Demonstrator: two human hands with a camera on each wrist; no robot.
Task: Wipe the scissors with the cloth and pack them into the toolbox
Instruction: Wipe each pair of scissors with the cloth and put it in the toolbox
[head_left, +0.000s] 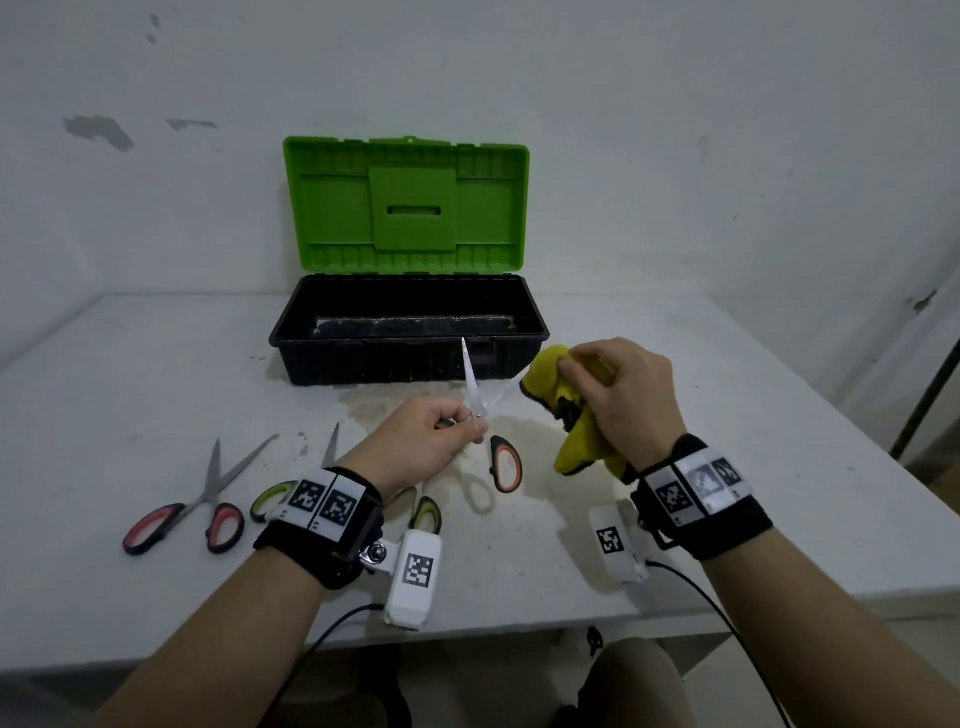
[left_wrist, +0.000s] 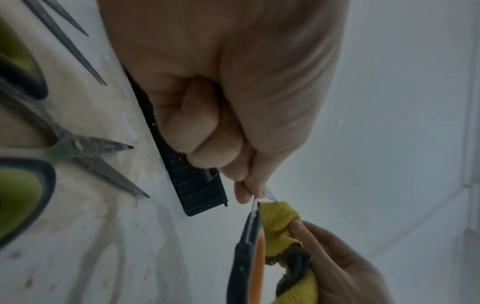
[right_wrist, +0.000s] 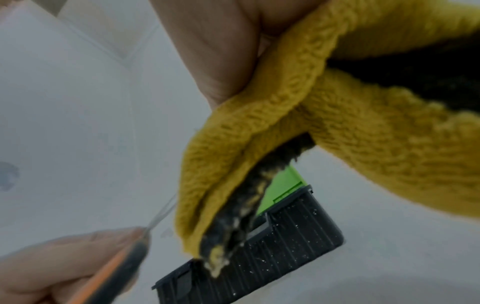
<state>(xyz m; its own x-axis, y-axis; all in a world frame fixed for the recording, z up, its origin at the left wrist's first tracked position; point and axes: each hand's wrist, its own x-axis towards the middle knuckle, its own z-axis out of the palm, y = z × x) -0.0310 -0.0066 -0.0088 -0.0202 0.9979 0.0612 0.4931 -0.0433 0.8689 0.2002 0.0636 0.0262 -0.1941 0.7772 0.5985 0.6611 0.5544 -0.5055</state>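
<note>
My left hand grips orange-handled scissors near their pivot, above the table. The blades are spread: one blade points up towards the toolbox, the other runs right into the yellow cloth. My right hand holds that cloth bunched around the blade tip. In the left wrist view the scissors handle hangs beside the cloth. In the right wrist view the cloth has a dark soiled edge. The toolbox stands open behind, with its green lid upright.
Red-handled scissors lie open on the table at the left. Green-handled scissors lie partly under my left wrist, also seen as green scissors. A stained patch marks the white table. The table's near edge is close to my forearms.
</note>
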